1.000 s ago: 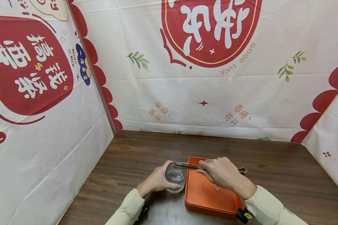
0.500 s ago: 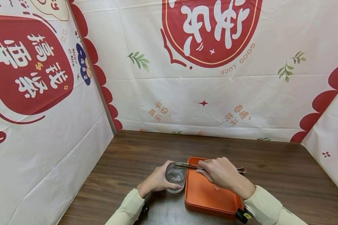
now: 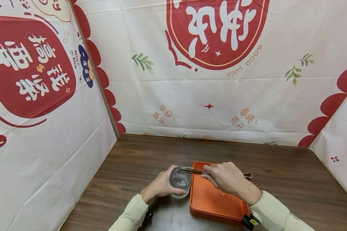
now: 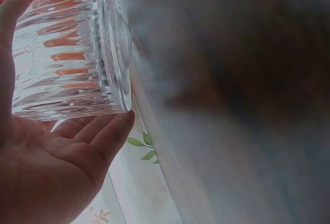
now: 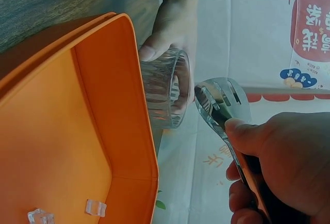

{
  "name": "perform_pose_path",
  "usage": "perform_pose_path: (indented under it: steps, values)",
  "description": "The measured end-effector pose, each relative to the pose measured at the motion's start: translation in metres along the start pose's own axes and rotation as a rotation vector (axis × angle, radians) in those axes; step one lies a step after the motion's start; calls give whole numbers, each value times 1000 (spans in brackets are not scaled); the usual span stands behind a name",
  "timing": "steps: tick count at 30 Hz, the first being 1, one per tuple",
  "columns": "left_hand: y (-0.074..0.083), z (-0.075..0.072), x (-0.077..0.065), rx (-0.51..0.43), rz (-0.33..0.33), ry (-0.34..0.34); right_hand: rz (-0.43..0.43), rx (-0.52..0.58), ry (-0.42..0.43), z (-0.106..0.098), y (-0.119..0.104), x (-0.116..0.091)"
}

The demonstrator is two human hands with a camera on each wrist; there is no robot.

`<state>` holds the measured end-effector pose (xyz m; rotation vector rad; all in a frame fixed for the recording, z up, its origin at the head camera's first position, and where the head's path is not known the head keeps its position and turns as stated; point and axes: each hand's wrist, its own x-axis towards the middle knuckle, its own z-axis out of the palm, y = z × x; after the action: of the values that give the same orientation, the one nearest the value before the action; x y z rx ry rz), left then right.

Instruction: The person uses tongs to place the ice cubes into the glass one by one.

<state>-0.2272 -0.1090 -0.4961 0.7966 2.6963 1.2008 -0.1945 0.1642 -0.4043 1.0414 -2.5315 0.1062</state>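
Observation:
My left hand (image 3: 159,183) holds a clear ribbed glass (image 3: 180,183) at the left side of an orange box (image 3: 209,205). Its thumb lies along the near side of the glass, and in the left wrist view the fingers (image 4: 105,136) reach toward the base. Metal tongs (image 3: 188,170) are gripped in my right hand (image 3: 226,178) over the box, their heads at the glass's far rim in the head view. From the right wrist, the slotted tong heads (image 5: 221,97) show beside the glass mouth, with nothing visible between them. Small clear cubes (image 5: 95,207) lie inside the box.
The dark wood table (image 3: 138,154) extends behind and to both sides of the box. White printed cloth (image 3: 208,89) hangs along the back, with more cloth (image 3: 75,154) at the left and right. Black straps (image 3: 250,221) sit on both wrists.

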Motion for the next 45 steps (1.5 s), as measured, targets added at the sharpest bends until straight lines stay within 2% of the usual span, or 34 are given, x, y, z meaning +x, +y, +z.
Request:
perform_pose_path:
  steps: [8,15,21,28,33,45]
  values:
    - [0,1,0,12,-4,4,16,0,4,2,1,-2]
    - [0,0,-1,9,2,0,69,33,-43,-4,4,-9]
    - [0,0,-1,20,-6,2,95,-8,-61,-7,8,-15]
    - [-1,1,-1,8,10,7,102,-61,-42,-9,14,-22]
    - [-2,1,-1,5,10,14,114,-61,-25,-10,18,-27]
    - [-1,2,0,16,5,10,169,-71,-59,-21,30,-42]
